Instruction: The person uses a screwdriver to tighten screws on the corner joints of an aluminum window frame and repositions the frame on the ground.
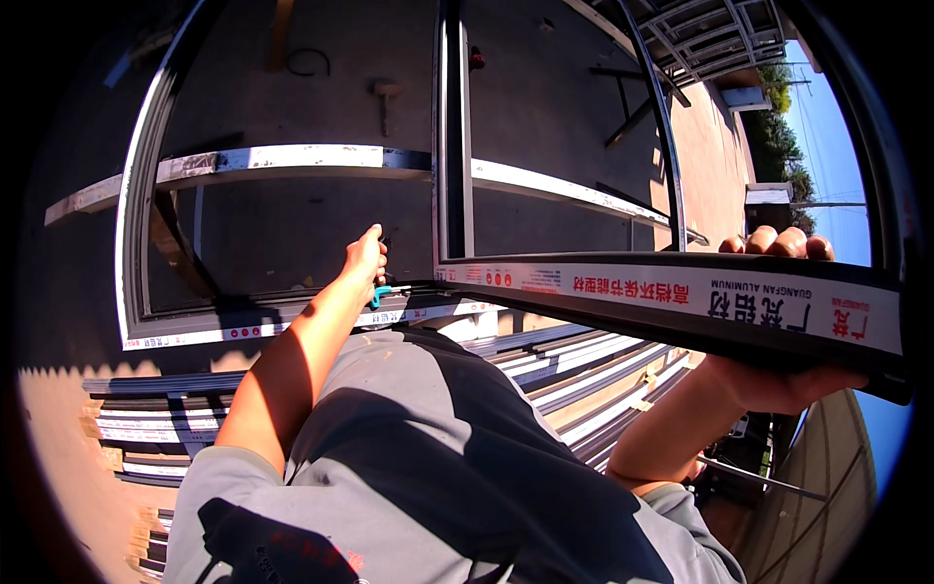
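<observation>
My right hand [778, 385] grips the near rail of a dark aluminium sash [623, 283] with white printed film. Its thumb side is below the rail, and the fingertips curl over the top edge. The sash's right end is tilted up toward me. To the left, a dark aluminium frame [135, 234] with white film rests on a beam. Over the frame's near rail [243, 323], my left hand [364, 261] is closed in a fist, close to the sash corner. A small teal item [385, 295] shows beneath that fist; what the fingers hold is hidden.
A white-topped beam [292, 159] runs crosswise under the frames. Stacked aluminium profiles [161, 424] lie near my body on both sides. A hammer [386, 95] is on the ground beyond. More metal frames [715, 34] stand at the far right.
</observation>
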Available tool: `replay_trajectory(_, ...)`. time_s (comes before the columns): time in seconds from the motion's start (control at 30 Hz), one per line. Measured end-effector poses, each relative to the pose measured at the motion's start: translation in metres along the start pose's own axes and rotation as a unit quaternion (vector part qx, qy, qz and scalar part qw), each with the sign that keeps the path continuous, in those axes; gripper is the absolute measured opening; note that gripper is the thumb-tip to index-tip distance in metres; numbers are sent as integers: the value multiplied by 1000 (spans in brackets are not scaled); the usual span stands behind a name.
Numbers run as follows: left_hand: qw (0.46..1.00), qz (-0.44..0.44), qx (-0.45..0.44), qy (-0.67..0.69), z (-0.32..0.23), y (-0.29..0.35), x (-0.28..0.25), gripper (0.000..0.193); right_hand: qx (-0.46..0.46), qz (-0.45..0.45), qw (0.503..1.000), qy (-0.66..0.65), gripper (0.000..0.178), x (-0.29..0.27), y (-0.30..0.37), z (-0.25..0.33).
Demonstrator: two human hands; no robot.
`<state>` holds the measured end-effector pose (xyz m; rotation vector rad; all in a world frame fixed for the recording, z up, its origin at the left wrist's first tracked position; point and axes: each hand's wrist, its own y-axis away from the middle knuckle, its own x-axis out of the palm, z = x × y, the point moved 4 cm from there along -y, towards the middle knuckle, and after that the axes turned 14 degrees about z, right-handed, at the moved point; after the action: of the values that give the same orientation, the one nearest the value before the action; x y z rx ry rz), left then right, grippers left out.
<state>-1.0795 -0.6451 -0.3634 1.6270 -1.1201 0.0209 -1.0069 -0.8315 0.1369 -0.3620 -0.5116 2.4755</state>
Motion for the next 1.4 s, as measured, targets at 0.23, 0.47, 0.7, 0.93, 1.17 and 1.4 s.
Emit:
replay_trajectory(0.23, 886, -85, 371, -267, -7, 17, 18, 58, -1, 26, 1000, -2, 115, 1, -3, -1)
replay_trajectory(0.47, 777, 23, 512, -366, -7, 55, 28, 42, 12, -38, 999, 32, 107, 5, 1, 4)
replay_trajectory(0.7, 870, -109, 374, -301, 14, 50, 21, 41, 11, -112, 988, 106, 109, -5, 6, 9)
replay_trajectory(0.93, 982, -69, 176, -27, 22, 41, 12, 54, -40, -208, 962, 171, 107, 5, 4, 5)
replay_trajectory(1.17, 906, -33, 363, -214, 18, 34, 15, 65, -38, -206, 941, 264, 106, 8, 6, 9)
replay_trajectory(1.4, 956, 21, 210, -202, 24, 18, -1, 50, -36, -195, 953, 228, 107, 3, 7, 7)
